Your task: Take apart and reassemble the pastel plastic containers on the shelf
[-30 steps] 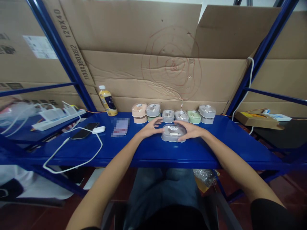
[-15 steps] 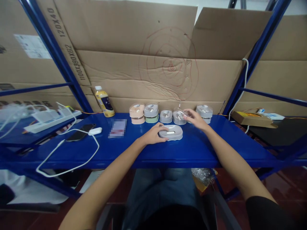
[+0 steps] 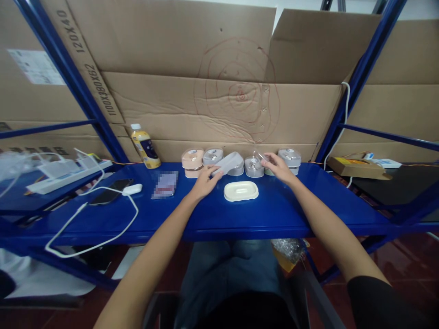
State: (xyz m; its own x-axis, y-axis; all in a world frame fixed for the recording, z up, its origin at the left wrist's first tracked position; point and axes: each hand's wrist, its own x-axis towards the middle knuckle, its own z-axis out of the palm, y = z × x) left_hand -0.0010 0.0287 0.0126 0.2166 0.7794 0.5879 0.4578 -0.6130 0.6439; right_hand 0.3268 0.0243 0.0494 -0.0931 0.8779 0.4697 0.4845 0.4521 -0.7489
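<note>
My left hand [image 3: 205, 183] grips a light grey oval tray [image 3: 228, 163] by its left end and holds it tilted up above the shelf. Just below it, a cream oval dish [image 3: 241, 191] lies flat on the blue surface. In my right hand [image 3: 280, 171] is a clear plastic lid [image 3: 259, 156], held on edge over a grey oval container [image 3: 254, 168]. Another grey container [image 3: 236, 170] is partly covered by the tray. A green piece under my right fingers is mostly hidden.
Stacked peach containers [image 3: 192, 163], a stack with a grey top [image 3: 213, 156] and a grey stack [image 3: 290, 158] line the back. Leftward are a yellow bottle [image 3: 146, 147], a blurred packet [image 3: 165, 184], a phone [image 3: 111, 192] and a white cable [image 3: 137, 208]. Cardboard [image 3: 164, 105] stands behind.
My left hand has lifted the grey tray up and back, exposing the cream dish where it lay. My right hand still holds the clear lid, nearly in the same spot.
</note>
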